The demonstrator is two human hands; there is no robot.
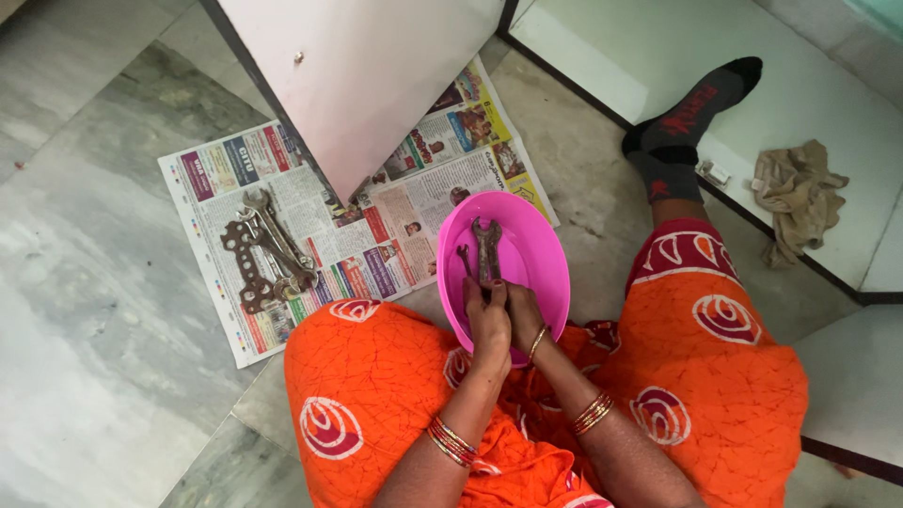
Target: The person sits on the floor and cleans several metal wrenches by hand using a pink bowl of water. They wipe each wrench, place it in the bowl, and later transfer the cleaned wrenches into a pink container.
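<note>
Both hands meet over the pink basin (546, 246): left hand (487, 318) and right hand (523, 315) pinch the rusty wrench (486, 247). Its long axis runs straight away from the fingers (open jaw farthest), with a smaller spanner (464, 259) just beside it.

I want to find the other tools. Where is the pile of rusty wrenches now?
In the head view the pile of rusty wrenches lies on the newspaper, to the person's left, apart from the pink tub.

Both hands, the left hand (487, 320) and right hand (523, 315) pressed together, grip the lower end of a rusty spanner (486, 247) standing inside a pink tub (550, 252), with more rusty tools (266, 249) lying on newspaper (395, 240) well off to the left hand's side.
</note>
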